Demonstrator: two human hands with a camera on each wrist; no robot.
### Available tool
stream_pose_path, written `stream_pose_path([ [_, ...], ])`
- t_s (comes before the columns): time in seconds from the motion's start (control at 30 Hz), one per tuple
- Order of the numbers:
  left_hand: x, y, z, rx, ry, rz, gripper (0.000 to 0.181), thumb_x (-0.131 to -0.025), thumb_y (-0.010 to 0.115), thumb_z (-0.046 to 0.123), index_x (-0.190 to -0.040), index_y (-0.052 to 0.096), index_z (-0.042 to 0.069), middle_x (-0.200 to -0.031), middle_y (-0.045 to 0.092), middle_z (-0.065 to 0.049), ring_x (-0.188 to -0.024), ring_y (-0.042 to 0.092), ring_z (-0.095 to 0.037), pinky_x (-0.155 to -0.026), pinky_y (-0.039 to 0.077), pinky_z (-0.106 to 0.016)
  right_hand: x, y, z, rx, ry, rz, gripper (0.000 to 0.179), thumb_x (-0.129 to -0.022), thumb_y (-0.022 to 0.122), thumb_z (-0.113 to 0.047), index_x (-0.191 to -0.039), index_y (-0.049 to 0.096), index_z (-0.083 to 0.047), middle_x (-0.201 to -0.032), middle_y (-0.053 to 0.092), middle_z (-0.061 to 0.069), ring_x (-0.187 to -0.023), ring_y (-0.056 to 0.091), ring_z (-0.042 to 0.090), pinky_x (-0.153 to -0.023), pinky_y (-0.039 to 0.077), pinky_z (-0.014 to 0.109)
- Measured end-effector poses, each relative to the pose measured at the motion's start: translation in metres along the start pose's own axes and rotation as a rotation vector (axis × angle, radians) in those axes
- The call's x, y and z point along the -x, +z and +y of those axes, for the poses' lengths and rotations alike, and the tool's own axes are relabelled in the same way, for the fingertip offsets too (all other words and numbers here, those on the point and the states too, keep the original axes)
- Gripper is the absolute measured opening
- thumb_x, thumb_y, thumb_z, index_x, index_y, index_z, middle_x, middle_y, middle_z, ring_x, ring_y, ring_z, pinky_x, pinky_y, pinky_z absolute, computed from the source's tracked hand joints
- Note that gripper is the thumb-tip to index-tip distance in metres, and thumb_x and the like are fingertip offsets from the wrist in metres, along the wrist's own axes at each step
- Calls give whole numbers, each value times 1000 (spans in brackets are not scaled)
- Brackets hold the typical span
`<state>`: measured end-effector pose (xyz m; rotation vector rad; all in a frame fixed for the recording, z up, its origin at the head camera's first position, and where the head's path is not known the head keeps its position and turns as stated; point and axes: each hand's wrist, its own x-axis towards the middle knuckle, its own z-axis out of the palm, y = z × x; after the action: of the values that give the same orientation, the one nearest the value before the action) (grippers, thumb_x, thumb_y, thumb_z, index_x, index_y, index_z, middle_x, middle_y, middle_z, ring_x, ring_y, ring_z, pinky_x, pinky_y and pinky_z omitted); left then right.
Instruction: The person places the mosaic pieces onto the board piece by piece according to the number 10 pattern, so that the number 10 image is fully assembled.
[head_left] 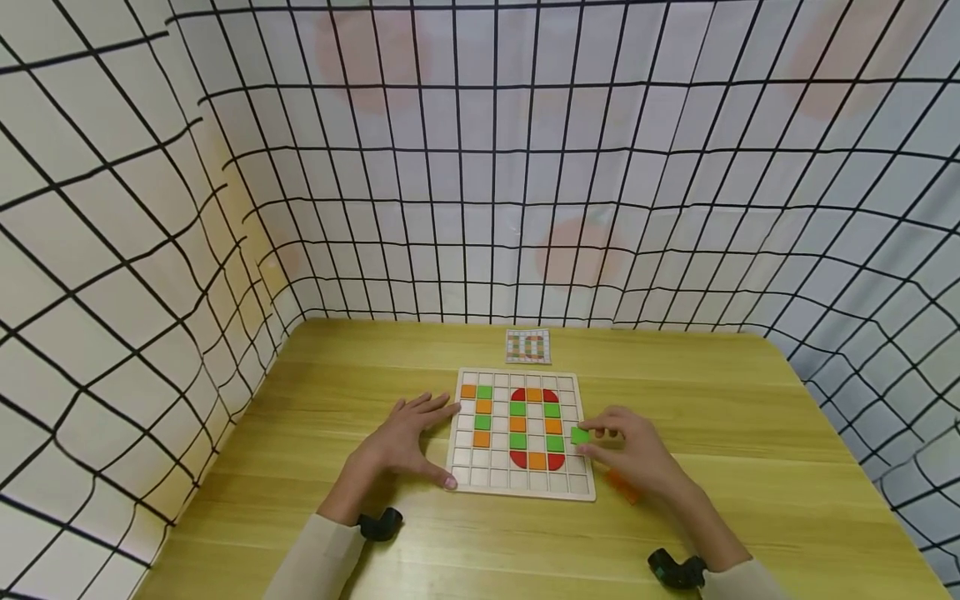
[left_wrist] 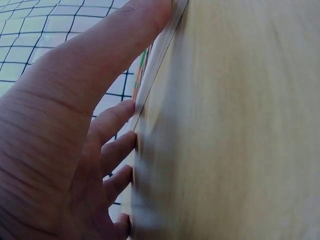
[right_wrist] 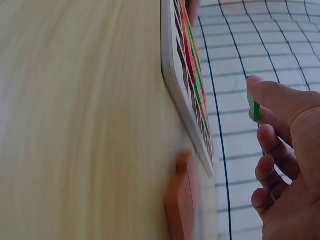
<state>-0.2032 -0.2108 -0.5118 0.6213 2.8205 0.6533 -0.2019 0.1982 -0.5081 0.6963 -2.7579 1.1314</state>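
Note:
A white gridded board lies on the wooden table, with orange, green and red tiles set in some of its squares. My left hand rests at the board's left side, fingers spread, thumb at the lower left corner and index finger at the left edge. Between thumb and index finger my right hand pinches a green square tile, held over the board's right edge. The right wrist view shows that green tile raised above the board, the other fingers curled loosely.
Orange tiles lie on the table right of the board, partly under my right hand; the right wrist view shows them beside the board's edge. A small pattern card lies behind the board. Black netting surrounds the table.

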Motion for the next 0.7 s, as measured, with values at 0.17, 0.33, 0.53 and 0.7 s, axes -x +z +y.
stream_pose_path([
  [0.17,0,-1,0,-2,5,-3,123,-57,88,75,-161,38,32,-171,28,-1,-160,17,-38,-126,7,-69,-9,16,-17,-58,-2,-16,27,-86,86,-26,-112,81,-19,-88,62,-6,-87,54,19,-74,48,31],
  [0.33,1,-2,1,-6,2,-11,124,-57,88,76,-161,37,32,-171,28,-1,-160,17,-38,-126,7,-68,-17,33,-29,-60,-70,-28,26,-86,85,-29,-110,81,-17,-87,65,-3,-84,54,18,-70,44,26],
  [0.53,-2,-2,0,-11,4,-5,123,-57,88,75,-161,37,32,-171,28,-1,-160,17,-38,-126,7,-68,-27,54,-44,-89,-71,-75,27,-88,83,-32,-110,81,-17,-88,63,-6,-83,55,17,-71,45,25],
  [0.7,-2,-2,1,-16,-5,-15,123,-57,87,76,-161,37,33,-171,27,0,-160,17,-37,-126,7,-68,-31,71,-59,-106,-22,-123,26,-86,85,-34,-110,80,-25,-87,62,-9,-83,53,14,-73,45,26],
])
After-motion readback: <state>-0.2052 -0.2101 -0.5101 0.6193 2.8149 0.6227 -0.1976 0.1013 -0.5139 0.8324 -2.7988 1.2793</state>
